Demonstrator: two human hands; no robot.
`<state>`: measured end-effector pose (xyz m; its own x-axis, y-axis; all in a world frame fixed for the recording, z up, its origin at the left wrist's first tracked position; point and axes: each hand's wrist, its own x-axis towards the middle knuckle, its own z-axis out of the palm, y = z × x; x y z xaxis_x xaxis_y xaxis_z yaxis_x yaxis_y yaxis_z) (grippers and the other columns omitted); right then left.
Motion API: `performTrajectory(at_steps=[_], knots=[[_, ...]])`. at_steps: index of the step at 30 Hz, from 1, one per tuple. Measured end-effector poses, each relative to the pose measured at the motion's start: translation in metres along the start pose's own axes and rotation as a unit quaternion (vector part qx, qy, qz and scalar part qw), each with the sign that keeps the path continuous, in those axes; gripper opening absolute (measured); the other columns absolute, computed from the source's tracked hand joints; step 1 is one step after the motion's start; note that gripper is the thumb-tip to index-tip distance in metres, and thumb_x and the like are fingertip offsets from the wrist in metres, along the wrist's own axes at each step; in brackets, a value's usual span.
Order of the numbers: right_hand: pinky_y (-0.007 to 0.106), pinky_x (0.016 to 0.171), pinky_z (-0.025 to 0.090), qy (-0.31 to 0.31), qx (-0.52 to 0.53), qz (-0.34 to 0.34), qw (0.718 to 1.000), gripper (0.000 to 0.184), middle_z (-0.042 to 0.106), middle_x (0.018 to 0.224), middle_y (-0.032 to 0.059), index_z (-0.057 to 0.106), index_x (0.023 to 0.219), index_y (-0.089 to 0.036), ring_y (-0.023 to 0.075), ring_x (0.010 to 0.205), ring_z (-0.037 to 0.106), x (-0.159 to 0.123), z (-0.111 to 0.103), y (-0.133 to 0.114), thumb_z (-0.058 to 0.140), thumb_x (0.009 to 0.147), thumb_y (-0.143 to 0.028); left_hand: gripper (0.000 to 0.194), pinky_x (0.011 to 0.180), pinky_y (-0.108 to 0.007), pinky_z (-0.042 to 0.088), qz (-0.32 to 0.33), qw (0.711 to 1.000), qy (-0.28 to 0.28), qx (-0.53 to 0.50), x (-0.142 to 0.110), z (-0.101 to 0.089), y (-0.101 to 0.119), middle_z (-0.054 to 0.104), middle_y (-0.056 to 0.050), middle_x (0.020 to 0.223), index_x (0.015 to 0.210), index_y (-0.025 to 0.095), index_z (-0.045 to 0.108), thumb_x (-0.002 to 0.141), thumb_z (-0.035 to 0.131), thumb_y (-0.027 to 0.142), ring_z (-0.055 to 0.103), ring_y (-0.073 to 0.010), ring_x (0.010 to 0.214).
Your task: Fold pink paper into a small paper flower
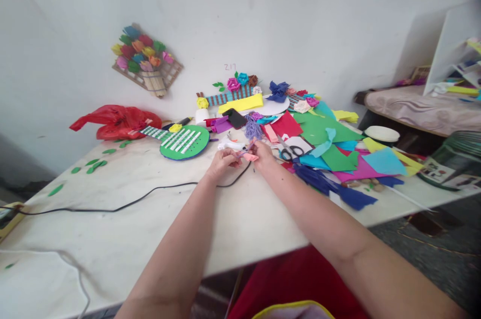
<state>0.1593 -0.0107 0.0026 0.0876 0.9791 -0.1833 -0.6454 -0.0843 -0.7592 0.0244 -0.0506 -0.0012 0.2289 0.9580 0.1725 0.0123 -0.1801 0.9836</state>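
Note:
Both of my hands meet over the middle of the table, fingers pinched close together. My right hand (262, 153) is closed on a small folded piece of peach crepe paper (251, 157). Beside it, my left hand (224, 160) pinches what looks like a thin strand of purple yarn, partly hidden by the fingers. Just beyond them lies a tangled bundle of purple yarn (254, 127). A white glue gun (231, 144) rests right behind my left hand, and a black cable (165, 187) runs leftward nearby. Scissors (291, 151) with dark handles lie right of my right hand.
Coloured paper sheets (325, 128) pile up on the right, near a glass jar (453, 161). A green guitar-shaped craft (184, 142), a red plastic bag (122, 121) and green paper leaves (95, 166) are on the left. A black phone (236, 118) lies at the back.

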Motion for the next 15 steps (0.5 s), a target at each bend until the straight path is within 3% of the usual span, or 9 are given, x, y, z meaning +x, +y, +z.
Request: performTrajectory(at_steps=[8, 12, 15], knots=[[0.019, 0.037, 0.038, -0.008, 0.035, 0.017, 0.999, 0.024, 0.054, 0.050, -0.0011, 0.044, 0.063, -0.018, 0.0096, 0.043, 0.051, 0.005, -0.011, -0.018, 0.042, 0.085, -0.029, 0.007, 0.057, -0.027, 0.049, -0.008, 0.997, 0.052, -0.057, 0.003, -0.006, -0.006, 0.061, -0.002, 0.058, 0.057, 0.015, 0.053, 0.057, 0.056, 0.021, 0.058, -0.0132, 0.054], [0.021, 0.042, 0.042, -0.102, -0.024, 0.034, 0.994, 0.034, 0.063, 0.066, 0.0055, 0.050, 0.070, -0.017, 0.0137, 0.059, 0.060, 0.004, -0.011, -0.020, 0.042, 0.084, -0.047, 0.010, 0.063, -0.031, 0.052, 0.014, 0.994, 0.070, -0.086, 0.006, -0.006, -0.007, 0.064, -0.003, 0.065, 0.056, 0.014, 0.051, 0.057, 0.057, 0.022, 0.060, -0.0144, 0.059], [0.021, 0.041, 0.040, -0.164, -0.129, 0.025, 0.978, 0.034, 0.064, 0.069, 0.0058, 0.056, 0.075, -0.015, 0.0134, 0.058, 0.058, 0.001, -0.010, -0.013, 0.056, 0.075, -0.050, 0.010, 0.065, -0.033, 0.053, 0.026, 0.990, 0.091, -0.106, 0.007, -0.006, -0.007, 0.061, 0.000, 0.058, 0.057, 0.014, 0.051, 0.055, 0.058, 0.022, 0.059, -0.0136, 0.057]])
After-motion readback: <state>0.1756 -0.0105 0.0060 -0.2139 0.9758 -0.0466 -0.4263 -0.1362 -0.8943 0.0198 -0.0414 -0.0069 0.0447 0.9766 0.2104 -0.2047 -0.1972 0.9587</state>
